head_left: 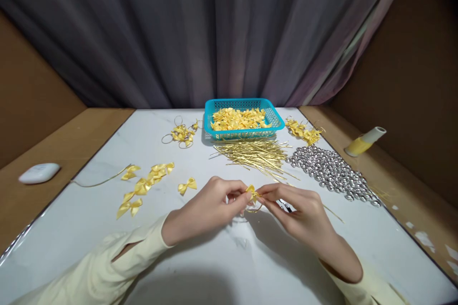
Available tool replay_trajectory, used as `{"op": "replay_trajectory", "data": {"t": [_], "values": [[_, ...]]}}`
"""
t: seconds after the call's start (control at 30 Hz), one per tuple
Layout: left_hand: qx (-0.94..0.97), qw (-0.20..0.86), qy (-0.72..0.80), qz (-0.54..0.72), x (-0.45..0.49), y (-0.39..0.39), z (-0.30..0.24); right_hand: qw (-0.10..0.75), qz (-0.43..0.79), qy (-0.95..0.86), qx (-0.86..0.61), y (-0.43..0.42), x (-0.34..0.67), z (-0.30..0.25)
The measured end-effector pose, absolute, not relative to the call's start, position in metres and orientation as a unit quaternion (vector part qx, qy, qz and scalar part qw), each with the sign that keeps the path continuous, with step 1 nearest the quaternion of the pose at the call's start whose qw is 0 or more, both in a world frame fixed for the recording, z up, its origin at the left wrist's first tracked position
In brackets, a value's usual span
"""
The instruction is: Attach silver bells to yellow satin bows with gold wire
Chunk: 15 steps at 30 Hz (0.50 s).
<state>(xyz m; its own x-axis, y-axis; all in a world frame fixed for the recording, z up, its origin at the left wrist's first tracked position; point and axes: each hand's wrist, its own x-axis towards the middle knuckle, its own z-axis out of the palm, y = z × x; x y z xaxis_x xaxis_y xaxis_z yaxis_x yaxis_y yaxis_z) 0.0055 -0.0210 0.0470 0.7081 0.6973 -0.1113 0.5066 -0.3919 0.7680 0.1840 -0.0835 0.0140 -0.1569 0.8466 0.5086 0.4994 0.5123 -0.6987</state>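
At the near middle of the table, my left hand (223, 202) pinches a yellow ribbon bow (252, 193) between thumb and fingertips. A thin gold twist tie (255, 209) curves in a loop below that bow. My right hand (298, 207) is closed at the bow's right side, its fingertips pinching the tie. Something small, dark and silvery (285, 206) shows under the right fingers; I cannot make out what it is. Left of my hands lies a loose bow (187, 186), with several more bows (143, 187) in a slanting row farther left.
A blue basket (244, 132) of yellow bows stands at the back. Before it lie gold ties (254, 156), with silver beads (332, 171) to the right. Bow clusters (182, 134) flank the basket. A white object (39, 173) and a yellow-wound tube (365, 142) sit at the sides.
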Motion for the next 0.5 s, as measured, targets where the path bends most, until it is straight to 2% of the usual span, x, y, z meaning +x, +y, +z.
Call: {"op": "replay_trajectory", "data": {"t": [0.33, 0.5], "values": [[0.829, 0.415, 0.351, 0.128, 0.0053, -0.0228, 0.0505, 0.478, 0.331, -0.651, -0.488, -0.0787, 0.1877, 0.0193], [0.83, 0.415, 0.351, 0.122, 0.006, -0.0232, 0.0518, 0.469, 0.332, -0.653, -0.493, -0.0789, 0.188, 0.0209]]}}
